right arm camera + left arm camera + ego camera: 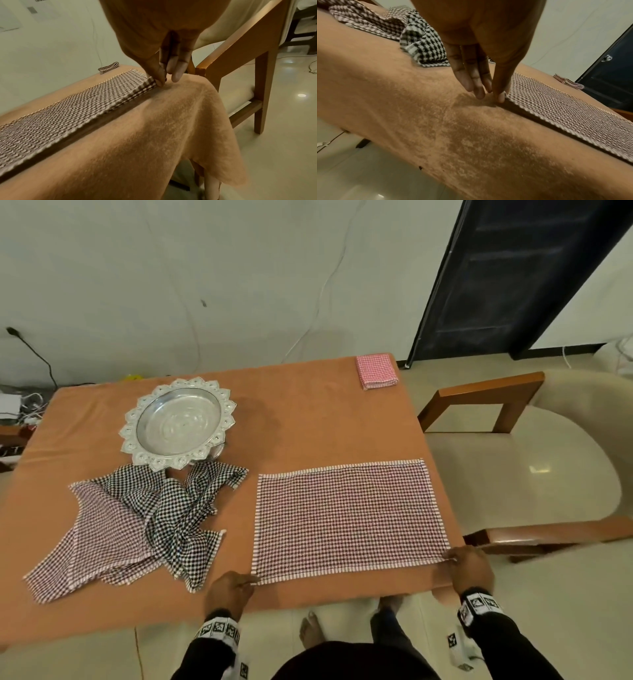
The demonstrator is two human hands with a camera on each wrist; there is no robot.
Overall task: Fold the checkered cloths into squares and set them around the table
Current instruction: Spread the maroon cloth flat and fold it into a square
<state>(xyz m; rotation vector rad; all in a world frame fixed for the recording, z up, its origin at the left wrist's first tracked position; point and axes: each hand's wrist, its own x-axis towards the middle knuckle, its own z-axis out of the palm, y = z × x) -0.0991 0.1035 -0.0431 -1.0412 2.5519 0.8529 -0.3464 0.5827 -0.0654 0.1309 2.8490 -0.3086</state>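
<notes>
A maroon-and-white checkered cloth (349, 517) lies spread flat as a rectangle on the right half of the orange-covered table (301, 419). My left hand (236, 583) pinches its near left corner, seen close up in the left wrist view as thumb and fingers (500, 96) at the cloth (565, 115) edge. My right hand (462, 559) pinches the near right corner (152, 83). A folded pink checkered cloth (376, 371) sits at the far right corner of the table. A heap of unfolded maroon and black checkered cloths (144, 518) lies at the left.
An ornate silver tray (178, 422) stands behind the heap. A cream chair with wooden arms (513, 460) is close against the table's right side. The tablecloth hangs over the near edge (188, 121). Cables lie on the floor at far left.
</notes>
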